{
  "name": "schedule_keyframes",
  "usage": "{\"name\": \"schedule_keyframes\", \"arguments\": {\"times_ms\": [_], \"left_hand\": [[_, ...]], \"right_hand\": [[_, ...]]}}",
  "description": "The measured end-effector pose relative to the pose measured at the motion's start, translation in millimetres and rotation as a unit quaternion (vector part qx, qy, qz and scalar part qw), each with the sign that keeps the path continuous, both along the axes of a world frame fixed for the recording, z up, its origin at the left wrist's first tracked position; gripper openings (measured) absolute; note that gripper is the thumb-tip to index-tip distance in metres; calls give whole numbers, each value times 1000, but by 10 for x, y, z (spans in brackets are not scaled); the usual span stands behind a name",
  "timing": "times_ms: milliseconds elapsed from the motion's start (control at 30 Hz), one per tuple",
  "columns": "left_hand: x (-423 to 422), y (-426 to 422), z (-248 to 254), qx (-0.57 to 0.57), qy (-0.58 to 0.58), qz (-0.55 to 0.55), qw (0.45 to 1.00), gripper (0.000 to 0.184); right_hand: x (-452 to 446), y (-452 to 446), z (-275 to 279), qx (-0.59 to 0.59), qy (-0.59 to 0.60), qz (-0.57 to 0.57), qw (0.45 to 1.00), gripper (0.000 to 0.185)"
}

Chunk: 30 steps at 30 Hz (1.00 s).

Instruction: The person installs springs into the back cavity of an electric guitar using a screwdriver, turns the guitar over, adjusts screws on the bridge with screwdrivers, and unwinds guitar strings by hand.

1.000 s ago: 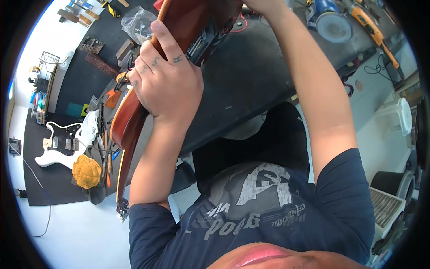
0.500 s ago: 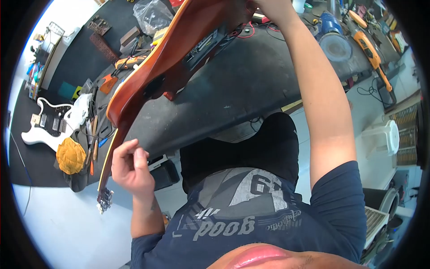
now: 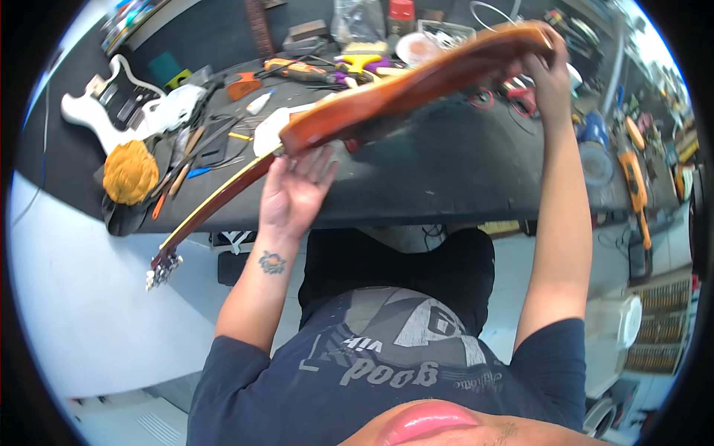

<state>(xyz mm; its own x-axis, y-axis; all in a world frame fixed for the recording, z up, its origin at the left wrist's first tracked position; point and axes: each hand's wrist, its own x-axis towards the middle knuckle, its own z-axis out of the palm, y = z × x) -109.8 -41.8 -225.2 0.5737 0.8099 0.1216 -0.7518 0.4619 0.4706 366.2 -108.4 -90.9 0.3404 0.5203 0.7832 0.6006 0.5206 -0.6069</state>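
Note:
A brown electric guitar (image 3: 416, 93) is held tilted above the workbench, its neck sloping down to the left and its headstock (image 3: 165, 269) hanging past the bench's front edge. At the lower end of the body, my right hand (image 3: 550, 74) is closed round the rim. My left hand (image 3: 297, 186) is palm up beneath the body close to where the neck joins, fingers stretched out and apart. Its fingertips meet the body's lower edge; whether they carry weight I cannot tell. Motion blurs the underside of the guitar.
On the black workbench (image 3: 461, 186), a white guitar body (image 3: 104, 111) lies at left beside a yellow cloth (image 3: 130, 172) and several hand tools. An orange-black power tool (image 3: 297, 70) is behind. A blue grinder (image 3: 595, 149) and an orange tool (image 3: 634, 178) stand right.
The guitar has swung from steep to nearly level, its body end moving right with my right hand. My left hand has risen from beside the neck to under the body and its fingers have spread.

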Motion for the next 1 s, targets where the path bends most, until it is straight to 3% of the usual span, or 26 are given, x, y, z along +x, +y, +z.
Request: {"name": "schedule_keyframes", "arguments": {"times_ms": [33, 367, 400, 533, 633, 733, 833, 1000], "left_hand": [[34, 1, 6, 5, 5, -1, 1000, 49], [107, -231, -2, 67, 13, -5, 998, 59], [69, -248, 7, 56, 2, -15, 998, 60], [27, -367, -90, 91, 63, -12, 994, 74], [2, -433, -122, 123, 87, -25, 988, 86], [-48, -506, -157, 115, 91, -52, 988, 92], [-127, -460, -333, 69, 38, -86, 993, 78], [-205, -399, -450, 76, 61, -63, 993, 77]], "right_hand": [[10, -80, -45, 17, 9, 48, 999, 71], [-214, -786, -538, 83, -87, -73, 990, 84], [-262, -841, -538, 64, -88, -97, 989, 96], [-441, -1087, -842, 81, 2, -74, 994, 110], [-612, -1289, -1126, 80, 58, -65, 993, 111], [-855, -1469, -1378, 84, 187, -38, 978, 108], [-1101, -1592, -1629, 85, 267, -61, 958, 103], [-1181, -1813, -1989, 34, 215, -108, 970, 97]]}}
